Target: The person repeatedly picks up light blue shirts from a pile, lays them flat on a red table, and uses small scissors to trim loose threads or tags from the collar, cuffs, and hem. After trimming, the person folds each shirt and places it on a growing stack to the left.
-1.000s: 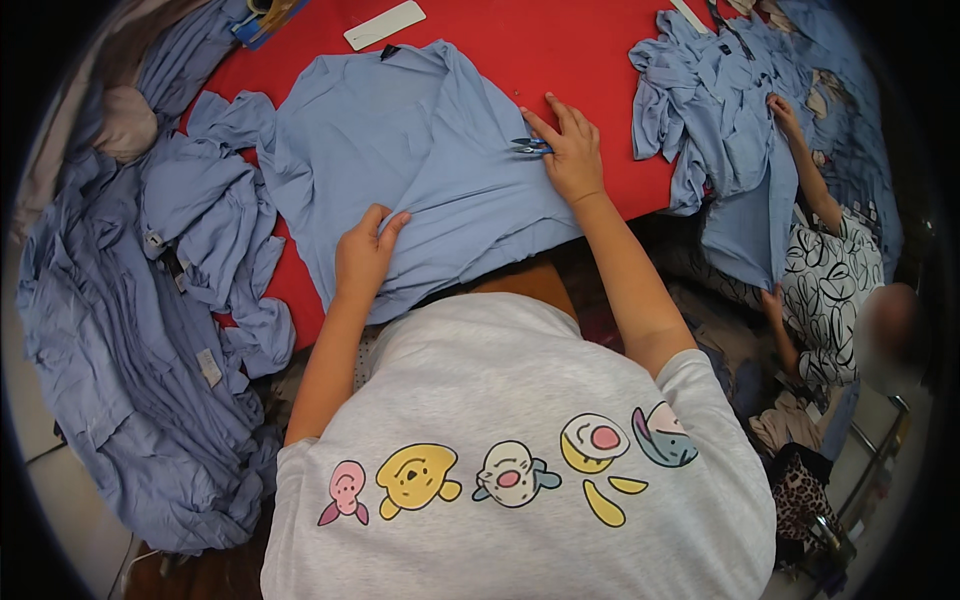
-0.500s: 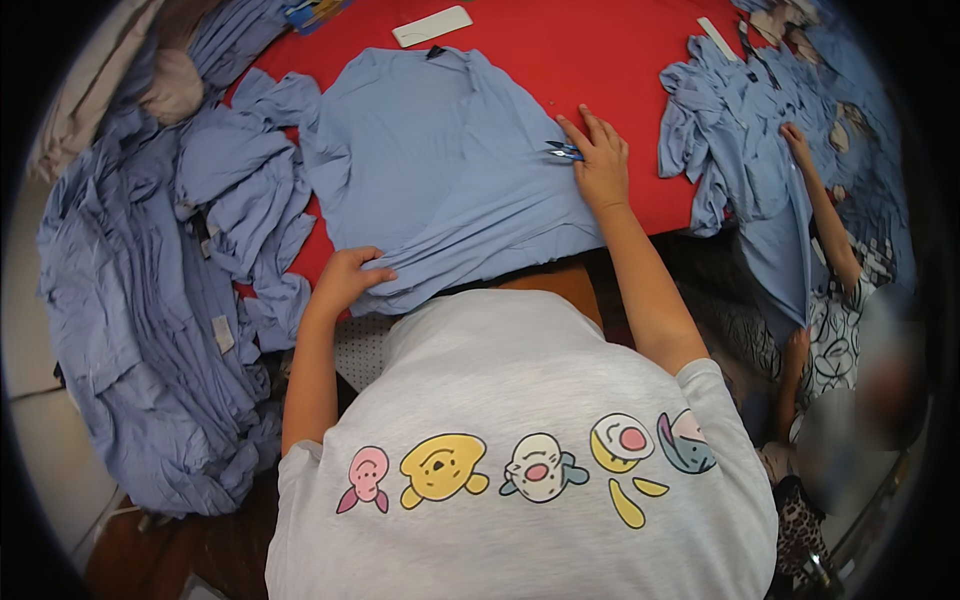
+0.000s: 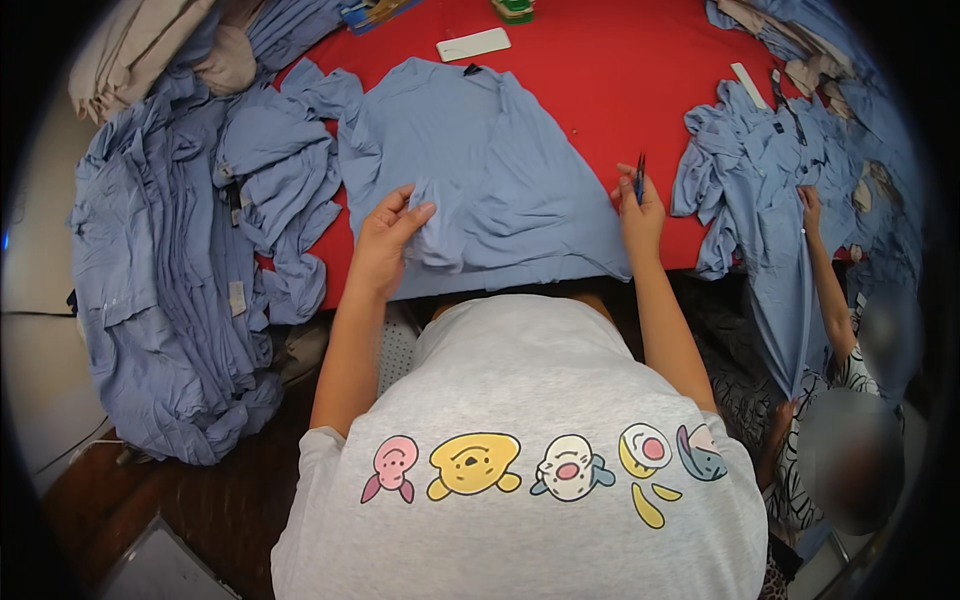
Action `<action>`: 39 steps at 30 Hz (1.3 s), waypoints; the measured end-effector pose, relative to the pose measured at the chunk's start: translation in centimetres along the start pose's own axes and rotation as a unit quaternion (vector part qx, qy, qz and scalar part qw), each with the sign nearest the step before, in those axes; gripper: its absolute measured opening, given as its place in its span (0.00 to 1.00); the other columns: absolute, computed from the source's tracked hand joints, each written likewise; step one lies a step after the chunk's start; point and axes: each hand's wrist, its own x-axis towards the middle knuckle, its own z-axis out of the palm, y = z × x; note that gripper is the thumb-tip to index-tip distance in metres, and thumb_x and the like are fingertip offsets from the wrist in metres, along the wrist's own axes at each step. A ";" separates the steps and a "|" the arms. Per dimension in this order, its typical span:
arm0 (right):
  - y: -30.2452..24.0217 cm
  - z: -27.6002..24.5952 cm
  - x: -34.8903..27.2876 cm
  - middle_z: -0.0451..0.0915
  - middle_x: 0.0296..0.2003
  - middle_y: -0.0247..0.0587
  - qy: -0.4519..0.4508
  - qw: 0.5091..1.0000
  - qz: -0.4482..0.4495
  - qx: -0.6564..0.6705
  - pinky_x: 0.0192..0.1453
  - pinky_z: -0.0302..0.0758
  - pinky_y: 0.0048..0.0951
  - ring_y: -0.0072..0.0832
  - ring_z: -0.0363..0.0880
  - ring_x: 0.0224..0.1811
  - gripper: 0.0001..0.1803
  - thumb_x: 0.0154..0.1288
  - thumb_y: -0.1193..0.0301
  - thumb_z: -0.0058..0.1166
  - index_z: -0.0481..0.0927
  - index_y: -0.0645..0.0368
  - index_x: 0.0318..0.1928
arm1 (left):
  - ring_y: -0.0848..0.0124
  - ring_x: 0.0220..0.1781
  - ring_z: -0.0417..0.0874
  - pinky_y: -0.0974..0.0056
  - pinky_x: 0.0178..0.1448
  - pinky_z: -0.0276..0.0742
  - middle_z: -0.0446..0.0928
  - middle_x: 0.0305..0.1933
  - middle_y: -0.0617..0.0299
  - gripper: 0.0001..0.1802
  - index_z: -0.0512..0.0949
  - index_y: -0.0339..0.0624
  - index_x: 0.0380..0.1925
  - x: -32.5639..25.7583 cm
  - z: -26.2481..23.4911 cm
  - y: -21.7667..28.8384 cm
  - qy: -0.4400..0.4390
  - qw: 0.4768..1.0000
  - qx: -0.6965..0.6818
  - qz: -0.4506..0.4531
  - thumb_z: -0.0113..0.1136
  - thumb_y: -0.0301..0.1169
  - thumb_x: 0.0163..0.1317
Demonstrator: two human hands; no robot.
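Observation:
A light blue long garment top lies spread over the red tabletop in front of me, its neckline with a dark label at the far side. With bent fingers, my left hand pinches a gathered fold of this fabric and holds it slightly above the rest. At the garment's right lower corner is my right hand, closed around small blue thread snips whose dark tips point up and away from me. Whether the right fingers also touch the fabric cannot be made out.
Heaps of blue garments hang over the table's left edge. On the red cloth lie a flat white item and a green object. To the right, a co-worker's hand handles another blue garment.
My left hand has moved up and right, lifting a fold of fabric. My right hand has left the garment's right side and come nearer, turning the snips upright. The view has shifted a little.

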 end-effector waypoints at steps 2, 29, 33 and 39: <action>-0.9 -1.8 -0.6 0.75 0.27 0.25 -0.014 0.999 0.023 0.018 0.27 0.57 0.15 0.08 0.61 0.23 0.14 0.82 0.67 0.51 0.80 0.57 0.60 | 0.73 0.55 0.81 0.65 0.60 0.76 0.82 0.55 0.58 0.33 0.71 0.28 0.68 0.2 6.7 1.0 -0.017 0.995 -0.029 0.092 0.67 0.37 0.70; -2.5 -6.5 3.8 0.76 0.26 0.28 -0.314 0.916 0.199 0.149 0.28 0.66 0.22 0.17 0.71 0.24 0.12 0.73 0.67 0.62 0.82 0.61 0.49 | 0.75 0.48 0.83 0.68 0.54 0.77 0.85 0.45 0.61 0.17 0.82 0.34 0.52 3.4 19.9 -6.0 -0.022 0.928 0.314 0.198 0.67 0.27 0.64; -8.4 -7.7 1.8 0.68 0.22 0.22 -0.333 0.870 0.250 0.266 0.22 0.52 0.17 0.08 0.58 0.19 0.10 0.78 0.67 0.55 0.79 0.57 0.53 | 0.75 0.54 0.83 0.67 0.58 0.78 0.83 0.53 0.59 0.18 0.81 0.35 0.55 3.7 19.0 -6.0 -0.045 0.969 0.228 0.088 0.64 0.21 0.64; -9.7 -9.3 1.3 0.73 0.27 0.23 -0.261 0.896 0.221 0.284 0.26 0.57 0.16 0.10 0.61 0.22 0.10 0.78 0.65 0.56 0.81 0.58 0.50 | 0.77 0.47 0.82 0.70 0.54 0.77 0.81 0.48 0.59 0.14 0.77 0.33 0.52 2.7 19.2 -4.2 0.024 0.984 0.070 0.162 0.55 0.16 0.66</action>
